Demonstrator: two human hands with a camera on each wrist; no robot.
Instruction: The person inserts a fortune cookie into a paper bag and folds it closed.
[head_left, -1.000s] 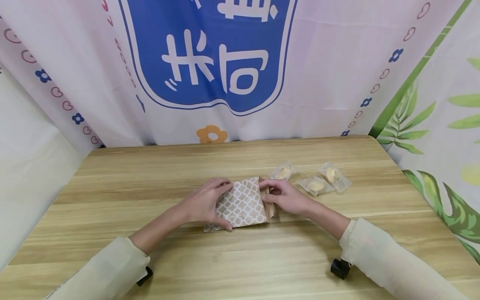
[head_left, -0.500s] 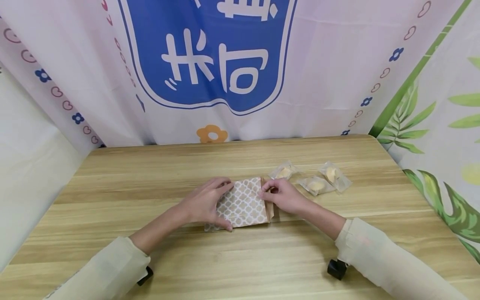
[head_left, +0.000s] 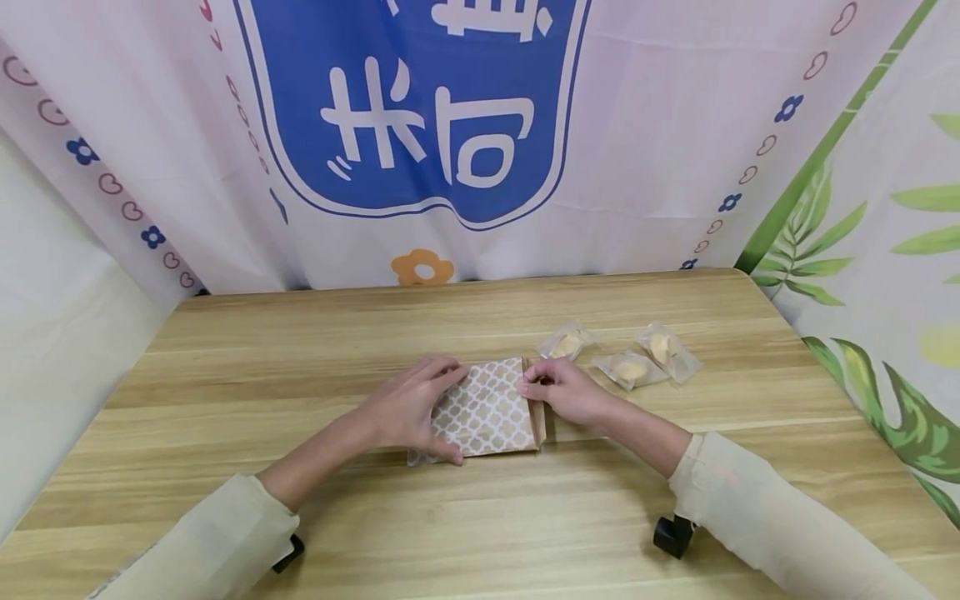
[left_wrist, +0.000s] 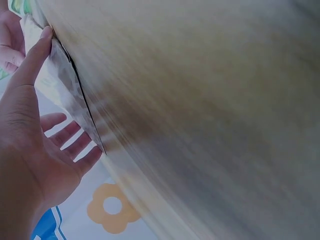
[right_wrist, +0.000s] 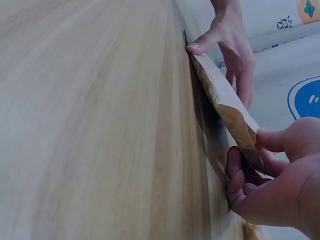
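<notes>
A flat paper bag (head_left: 487, 408) with a white lattice print lies on the table in the head view, its brown open end to the right. My left hand (head_left: 412, 404) spans its left part, thumb on the near edge and fingers at the far edge. The left wrist view shows the fingers of that left hand (left_wrist: 42, 135) mostly straight. My right hand (head_left: 570, 392) pinches the mouth edge of the bag between thumb and fingers. In the right wrist view the brown inner side of the bag (right_wrist: 235, 122) shows beside the right hand (right_wrist: 280, 175).
Behind the right hand lie three clear-wrapped packets with pale yellow pieces inside: one packet (head_left: 566, 340), a second packet (head_left: 632, 369) and a third packet (head_left: 667, 350). The wood-grain table (head_left: 465, 525) ends at a printed curtain (head_left: 637, 167) behind.
My right thumb and fingers, spread at the bag's mouth a second ago, have come together on its edge. The left hand has stayed in place.
</notes>
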